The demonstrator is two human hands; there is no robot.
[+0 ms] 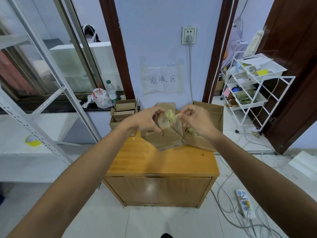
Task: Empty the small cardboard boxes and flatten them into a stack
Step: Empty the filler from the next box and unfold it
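— While the left hand [145, 120] grips the small cardboard box [169, 138] above the back of the cabinet top [159, 160], fingers curled over its upper edge and thumb on the near face, what is the other doing?
— Just beside it, the right hand [195, 120] pinches a strip of yellowish tape [171, 115] at the box's top, between thumb and fingertips.
— How will the box handle?
— Light, I'd judge, with thin walls that buckle easily; hold it by the corners, not the flaps. The tape looks sticky and may tear.
— And around it?
— More small boxes [123, 112] sit at the back left corner, a larger open carton [211, 114] at the back right. A metal shelf [34, 121] stands left, a white trolley [248, 86] right, and cables [228, 200] cross the tiled floor [145, 220].
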